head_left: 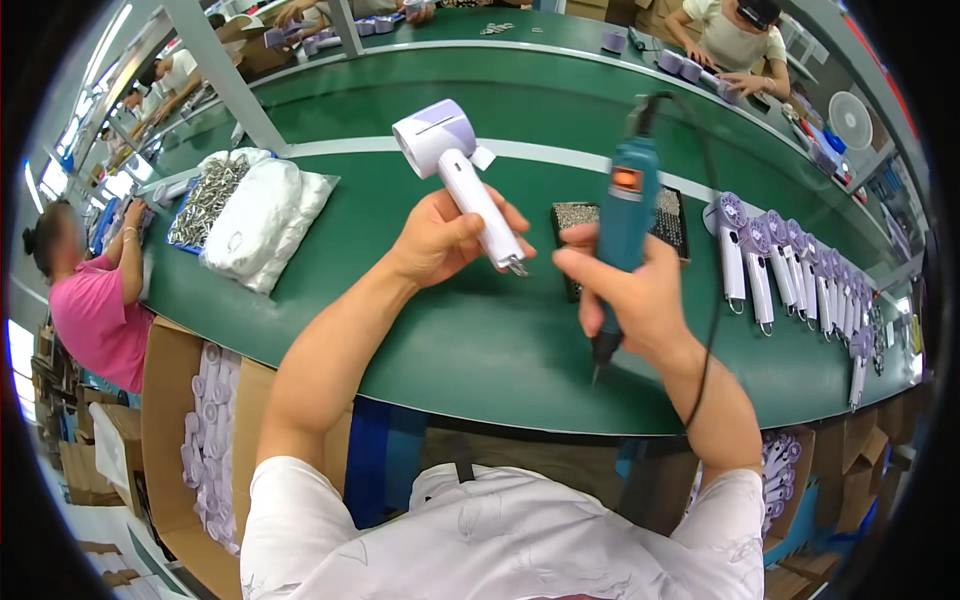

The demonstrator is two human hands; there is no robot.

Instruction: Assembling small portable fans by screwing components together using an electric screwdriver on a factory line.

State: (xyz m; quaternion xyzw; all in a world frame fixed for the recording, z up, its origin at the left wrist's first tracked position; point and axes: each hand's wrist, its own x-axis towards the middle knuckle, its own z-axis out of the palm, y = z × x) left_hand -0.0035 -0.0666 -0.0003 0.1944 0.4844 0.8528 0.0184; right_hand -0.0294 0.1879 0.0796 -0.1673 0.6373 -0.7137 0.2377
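Observation:
My left hand (438,236) is closed around the pale handle of a lavender hair dryer (462,180). Its round head tilts up and away to the left, and a small metal loop sticks out at the handle's lower end. In my right hand (640,295) is a teal electric screwdriver (630,190) with an orange switch, its bit pointing down over the table. The screwdriver is a little blurred and apart from the hair dryer. Behind my right hand lies a dark tray of small metal parts (573,214), partly covered by that hand.
On the green table (480,350), several similar hair dryers (760,265) stand in a row at right. A white plastic bag (262,220) lies beside a blue tray of metal loops (210,205). Lavender parts fill a cardboard box (165,440) below left. A person in pink (95,310) works at far left.

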